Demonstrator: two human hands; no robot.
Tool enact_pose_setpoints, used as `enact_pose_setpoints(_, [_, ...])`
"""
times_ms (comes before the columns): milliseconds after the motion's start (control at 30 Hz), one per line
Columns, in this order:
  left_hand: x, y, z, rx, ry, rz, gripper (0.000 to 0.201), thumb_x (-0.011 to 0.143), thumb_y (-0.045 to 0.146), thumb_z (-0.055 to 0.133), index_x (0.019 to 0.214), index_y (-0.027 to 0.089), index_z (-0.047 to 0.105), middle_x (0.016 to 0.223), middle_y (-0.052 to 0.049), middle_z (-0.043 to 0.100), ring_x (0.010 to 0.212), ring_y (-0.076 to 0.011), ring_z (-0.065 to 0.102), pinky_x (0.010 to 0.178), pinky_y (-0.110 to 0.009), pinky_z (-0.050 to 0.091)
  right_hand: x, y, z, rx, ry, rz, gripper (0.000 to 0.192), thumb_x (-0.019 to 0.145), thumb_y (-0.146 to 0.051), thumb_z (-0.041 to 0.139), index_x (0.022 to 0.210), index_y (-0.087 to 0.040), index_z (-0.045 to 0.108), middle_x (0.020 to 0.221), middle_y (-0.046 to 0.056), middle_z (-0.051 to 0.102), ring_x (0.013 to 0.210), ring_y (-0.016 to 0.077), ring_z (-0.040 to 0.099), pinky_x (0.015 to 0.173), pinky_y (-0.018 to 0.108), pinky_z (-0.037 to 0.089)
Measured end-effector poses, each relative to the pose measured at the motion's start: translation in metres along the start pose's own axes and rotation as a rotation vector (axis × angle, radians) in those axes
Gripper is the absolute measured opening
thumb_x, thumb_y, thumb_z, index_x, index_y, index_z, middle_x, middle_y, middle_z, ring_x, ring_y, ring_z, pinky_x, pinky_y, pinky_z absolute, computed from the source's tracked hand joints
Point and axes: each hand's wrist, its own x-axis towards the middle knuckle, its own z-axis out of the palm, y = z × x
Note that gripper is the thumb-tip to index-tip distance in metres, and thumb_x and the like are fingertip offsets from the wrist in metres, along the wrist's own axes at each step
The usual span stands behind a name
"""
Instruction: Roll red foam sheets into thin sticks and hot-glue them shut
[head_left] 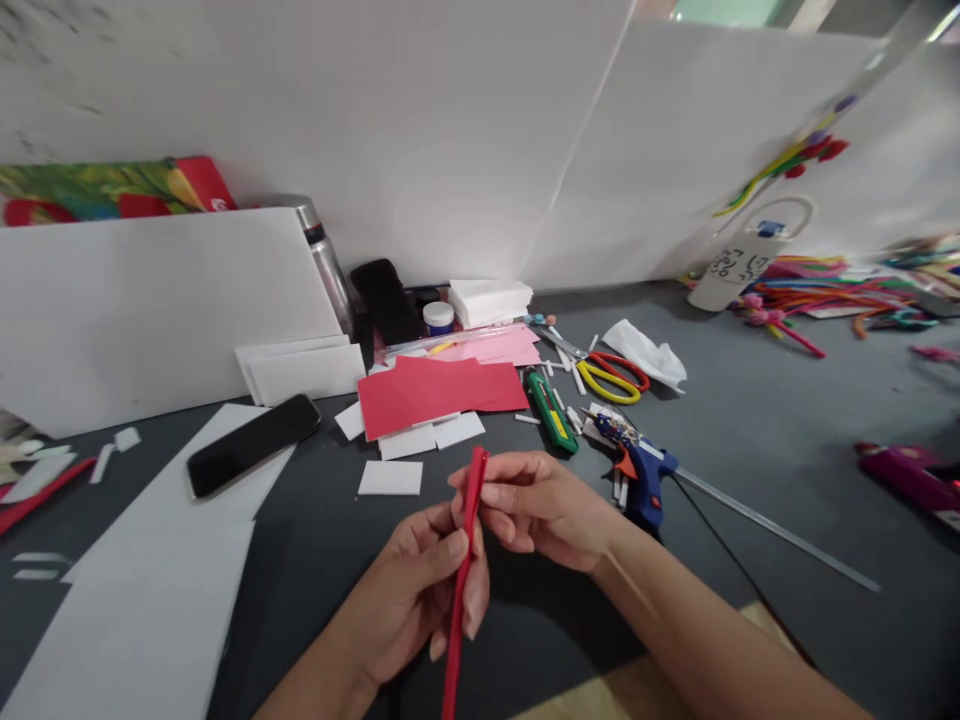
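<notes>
**Rolling a red strip tight**

While both hands pinch the red strip (465,560) above the worktop (750,440), it seems best to keep the roll snug: the left hand (420,595) clamps its middle with thumb and fingers, and the right hand (536,505) nips the top end. Even pressure should stop it springing open. The strip's lower end runs out of frame, and whether it is rolled or folded is unclear.

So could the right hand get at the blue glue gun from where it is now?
Probably yes. The glue gun lies just beyond the right hand on the table, nothing between them. But both the right hand and the left hand pinch the red strip, so it must let go first.
</notes>
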Motion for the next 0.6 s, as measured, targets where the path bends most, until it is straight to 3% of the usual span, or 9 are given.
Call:
enact_pose_setpoints(133, [0.001,-0.002,-0.001,-0.026,0.004,-0.037,0.017,0.092,0.034,0.065,0.094,0.017,0.065,0.057,-0.001,0.065,0.039,-0.009,0.057,0.03,-0.01,0.035,-0.006,0.003,-0.002,0.024,-0.017,-0.029,0.029,0.081,-0.028,0.079,0.106,-0.014,0.075,0.082,0.006,0.072,0.055,0.0076,0.057,0.049,0.019,0.046])
enact_pose_setpoints(300, [0.002,-0.001,0.001,0.012,-0.016,-0.099,0.021,0.092,0.034,0.064,0.101,0.016,0.066,0.058,-0.001,0.063,0.04,-0.0098,0.059,0.029,-0.01,0.039,-0.003,0.006,-0.001,0.047,-0.016,-0.057,0.02,0.082,-0.027,0.078,0.096,-0.014,0.075,0.08,0.006,0.073,0.051,0.0066,0.058,0.047,0.018,0.048])
enact_pose_setpoints(467, [0.004,0.003,0.007,0.197,0.139,-0.069,0.02,0.092,0.036,0.065,0.095,0.017,0.065,0.06,0.0,0.062,0.042,-0.0096,0.059,0.031,-0.012,0.045,-0.002,0.007,-0.003,-0.015,0.034,-0.096,0.021,0.083,-0.031,0.077,0.092,-0.013,0.071,0.075,0.003,0.069,0.054,0.0081,0.06,0.05,0.019,0.05])
enact_pose_setpoints(600, [0.004,0.004,0.014,0.38,0.308,-0.05,0.028,0.089,0.045,0.066,0.089,0.017,0.065,0.055,0.002,0.06,0.035,-0.0092,0.055,0.026,-0.012,0.036,-0.002,0.011,0.0,-0.045,0.116,-0.089,0.023,0.081,-0.034,0.078,0.089,-0.014,0.07,0.074,0.002,0.067,0.054,0.0068,0.057,0.05,0.018,0.048])
